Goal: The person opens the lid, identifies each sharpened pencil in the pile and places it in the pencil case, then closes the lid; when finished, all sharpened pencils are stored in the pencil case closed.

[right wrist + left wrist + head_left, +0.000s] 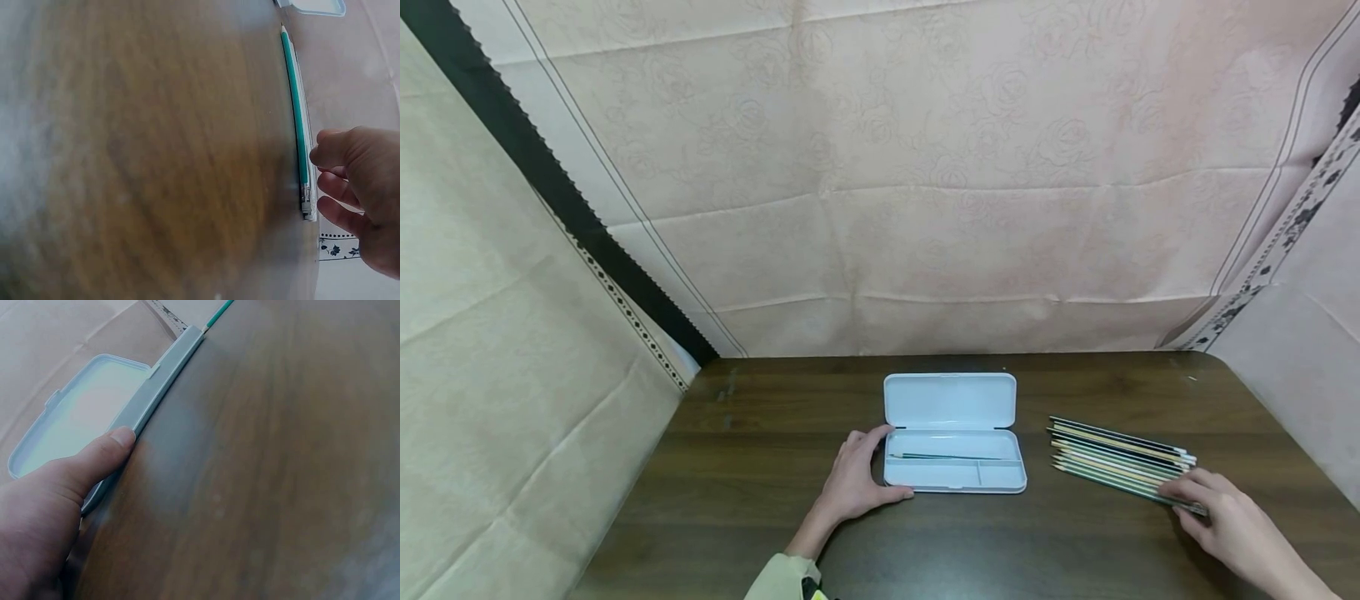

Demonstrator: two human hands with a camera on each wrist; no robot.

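Note:
A light blue pencil case [955, 486] lies with its lid raised on the wooden table. One pencil [951, 457] rests in its long compartment. My left hand [853, 483] grips the case's left end, the thumb [112, 450] against the front wall and the fingers around toward the back corner. To the right, several green, black and yellowish pencils [1112, 454] lie side by side, white ends toward my right hand [1225, 517]. That hand is bent over the nearest green pencil [296, 112] at its eraser end; no firm hold shows in the right wrist view.
The brown table [760, 433] ends at a pale patterned cloth [925, 208] behind. More cloth hangs at the left [527, 400] and right [1300, 333]. Dividers split the front of the case into smaller compartments.

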